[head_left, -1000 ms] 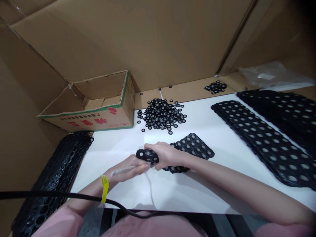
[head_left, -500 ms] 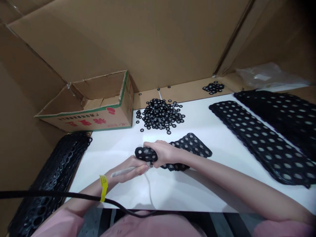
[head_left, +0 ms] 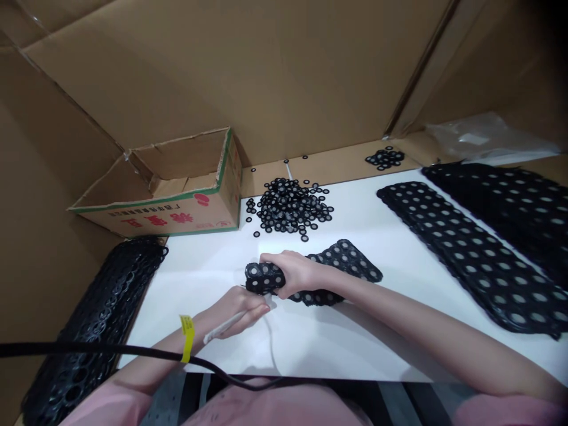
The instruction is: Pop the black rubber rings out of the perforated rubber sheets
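Note:
A black perforated strip (head_left: 346,260) with rows of pale round spots lies partly on the white tabletop, its near-left end raised and folded over. My right hand (head_left: 298,273) is wrapped around that strip, with the folded end showing left of the fingers. Just below it, my left hand (head_left: 243,310) is closed on a slim white pen-shaped tool (head_left: 224,327). The tool slants down to the left; its tip by the strip is partly hidden by my fingers. Beyond both hands sits a heap of small black rings (head_left: 288,207).
At the back left stands an open cardboard box (head_left: 177,216). A black ringed bundle (head_left: 97,319) lies at left, and larger spotted black sheets (head_left: 461,248) at right. A smaller ring pile (head_left: 385,158) and a clear plastic bag (head_left: 483,136) sit behind. A black cable (head_left: 133,350) crosses in front.
My left hand has dropped slightly away from the strip's folded end, and the tool tilts more steeply. The folded end has turned a little, showing more of its spots.

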### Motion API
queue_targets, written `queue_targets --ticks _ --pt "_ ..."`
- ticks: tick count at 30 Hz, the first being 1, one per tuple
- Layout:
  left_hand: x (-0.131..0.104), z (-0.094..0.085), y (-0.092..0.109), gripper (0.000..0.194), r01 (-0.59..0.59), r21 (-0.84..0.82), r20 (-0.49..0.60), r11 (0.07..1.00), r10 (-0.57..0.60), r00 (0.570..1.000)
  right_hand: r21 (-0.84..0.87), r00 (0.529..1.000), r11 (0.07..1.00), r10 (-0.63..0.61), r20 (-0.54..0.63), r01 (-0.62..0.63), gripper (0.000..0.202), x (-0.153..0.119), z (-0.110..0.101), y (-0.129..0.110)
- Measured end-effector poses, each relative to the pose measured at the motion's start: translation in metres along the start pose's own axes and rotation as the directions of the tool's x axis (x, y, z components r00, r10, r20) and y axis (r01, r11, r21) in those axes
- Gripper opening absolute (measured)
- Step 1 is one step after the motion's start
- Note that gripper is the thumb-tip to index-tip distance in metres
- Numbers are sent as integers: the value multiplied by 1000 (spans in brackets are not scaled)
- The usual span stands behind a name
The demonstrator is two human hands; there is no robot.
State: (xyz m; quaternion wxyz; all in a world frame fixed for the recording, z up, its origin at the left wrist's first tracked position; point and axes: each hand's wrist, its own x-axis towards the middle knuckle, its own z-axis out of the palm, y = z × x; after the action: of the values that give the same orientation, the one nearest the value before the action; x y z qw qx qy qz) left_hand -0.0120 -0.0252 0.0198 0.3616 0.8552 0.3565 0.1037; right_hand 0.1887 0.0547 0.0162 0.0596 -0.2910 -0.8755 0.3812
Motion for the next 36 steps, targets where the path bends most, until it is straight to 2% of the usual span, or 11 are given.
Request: queue_targets --ticks 2,5,8,12,16,18,21,25,30,34,36 --pt "-2 1 -6 43 -6 -118 -11 993 4 1000 78 998 996 -40 -50 44 48 -1 -1 4" --pt "-10 1 -17 51 78 -364 -44 928 -101 994 247 977 960 -81 -198 130 50 -1 -2 11" --pt "-18 1 -27 58 156 -529 -71 834 -226 971 348 947 929 -5 -322 123 43 3 3 19" --pt "-22 -3 -32 63 134 -609 -170 782 -294 941 400 884 916 170 -435 20 30 10 13 24" --pt "-17 -14 -31 62 95 -604 -248 792 -300 921 351 779 936 196 -596 34 25 13 15 24" --pt "-12 -20 -32 61 89 -593 -250 800 -288 924 383 778 922 208 -593 46 19 13 14 23" --pt "-3 -28 -35 61 96 -556 -250 826 -277 928 383 805 923 201 -559 36 13 13 11 22" --pt "10 -27 -43 60 112 -544 -275 832 -303 913 193 815 980 143 -562 -39 11 13 12 23" --pt "19 -13 -63 60 78 -619 -339 781 -356 871 -60 822 990 69 -565 -124 16 13 18 31" --pt "18 -6 -71 60 46 -655 -356 755 -362 861 41 784 994 102 -613 -97 20 13 18 35" --pt "17 -5 -72 59 40 -664 -352 746 -360 864 112 774 990 140 -617 -90 15 12 16 33"
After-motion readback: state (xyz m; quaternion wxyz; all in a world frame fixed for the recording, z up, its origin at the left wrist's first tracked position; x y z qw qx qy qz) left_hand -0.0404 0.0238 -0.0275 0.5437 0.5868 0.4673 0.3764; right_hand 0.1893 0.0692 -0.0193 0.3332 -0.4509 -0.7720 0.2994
